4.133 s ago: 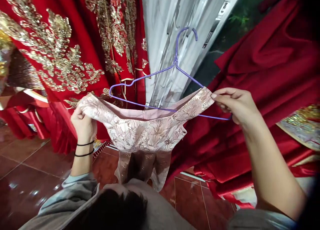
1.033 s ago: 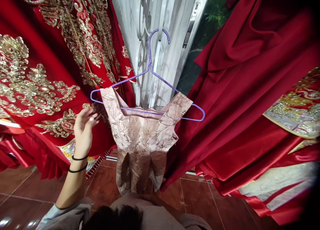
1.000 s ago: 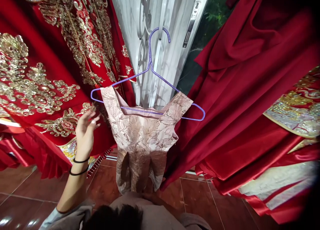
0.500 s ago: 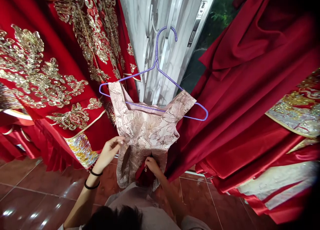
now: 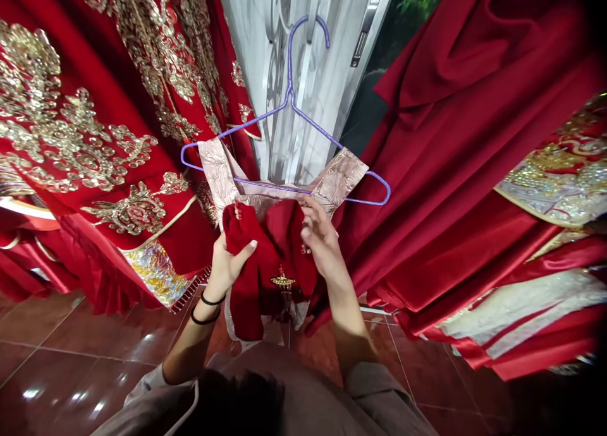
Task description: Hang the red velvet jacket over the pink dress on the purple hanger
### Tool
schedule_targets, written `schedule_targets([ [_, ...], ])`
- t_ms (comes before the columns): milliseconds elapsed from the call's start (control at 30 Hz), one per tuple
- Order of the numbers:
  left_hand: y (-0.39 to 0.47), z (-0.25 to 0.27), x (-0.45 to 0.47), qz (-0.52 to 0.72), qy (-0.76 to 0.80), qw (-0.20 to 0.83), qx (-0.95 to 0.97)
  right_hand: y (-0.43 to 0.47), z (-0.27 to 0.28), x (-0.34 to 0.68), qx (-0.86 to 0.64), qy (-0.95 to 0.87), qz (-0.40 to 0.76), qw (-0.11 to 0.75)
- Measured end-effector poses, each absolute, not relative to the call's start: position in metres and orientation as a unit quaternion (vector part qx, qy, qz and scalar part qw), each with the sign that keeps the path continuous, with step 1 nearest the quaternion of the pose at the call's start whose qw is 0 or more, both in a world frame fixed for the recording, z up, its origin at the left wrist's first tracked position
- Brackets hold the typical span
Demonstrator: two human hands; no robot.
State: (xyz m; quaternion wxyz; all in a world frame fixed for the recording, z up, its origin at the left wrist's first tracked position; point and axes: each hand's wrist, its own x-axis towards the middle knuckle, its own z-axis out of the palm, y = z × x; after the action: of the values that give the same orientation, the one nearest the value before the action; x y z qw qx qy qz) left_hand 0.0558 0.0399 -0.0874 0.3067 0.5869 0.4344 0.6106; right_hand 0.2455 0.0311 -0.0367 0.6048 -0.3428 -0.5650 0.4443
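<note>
A pale pink brocade dress [image 5: 208, 170] hangs by its shoulder straps on a purple wire hanger [image 5: 284, 107]. In front of the bodice is a small red jacket [image 5: 246, 284] with a gold tasselled ornament [image 5: 283, 281] and little beaded trims. My left hand [image 5: 231, 259], with two dark bands at the wrist, grips the jacket's left side, thumb on top. At the jacket's upper right edge my right hand [image 5: 325, 237] is closed on the cloth with curled fingers, close to the dress's right strap. Most of the dress below the neckline is hidden behind the jacket.
Red gowns with gold sequin embroidery [image 5: 95, 145] hang on the left. Plain deep red cloth [image 5: 455, 158] and more decorated red garments [image 5: 550, 189] hang on the right. Behind the hanger is a whitish door [image 5: 275, 133] with a metal latch plate [image 5: 360, 47]. The floor is reddish tile [image 5: 95, 373].
Both hands have risen, bringing the red jacket up from low at the skirt to the front of the bodice. My left hand, earlier beside the dress's waist, now grips the jacket.
</note>
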Motion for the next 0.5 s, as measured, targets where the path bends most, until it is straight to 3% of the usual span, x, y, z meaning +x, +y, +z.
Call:
schedule_targets([
  [133, 0.041, -0.076, 0.051, 0.658, 0.439, 0.271, 0.549, 0.033, -0.063, 0.235, -0.393, -0.605, 0.409, 0.559],
  [367, 0.043, -0.045, 0.019, 0.697, 0.478, 0.120, 0.521, 0.028, -0.054, 0.280, -0.437, -0.595, 0.333, 0.587],
  [500, 0.057, -0.039, -0.030, 0.734, 0.519, 0.026, 0.438, 0.012, -0.040, 0.320, -0.427, -0.617, 0.390, 0.534],
])
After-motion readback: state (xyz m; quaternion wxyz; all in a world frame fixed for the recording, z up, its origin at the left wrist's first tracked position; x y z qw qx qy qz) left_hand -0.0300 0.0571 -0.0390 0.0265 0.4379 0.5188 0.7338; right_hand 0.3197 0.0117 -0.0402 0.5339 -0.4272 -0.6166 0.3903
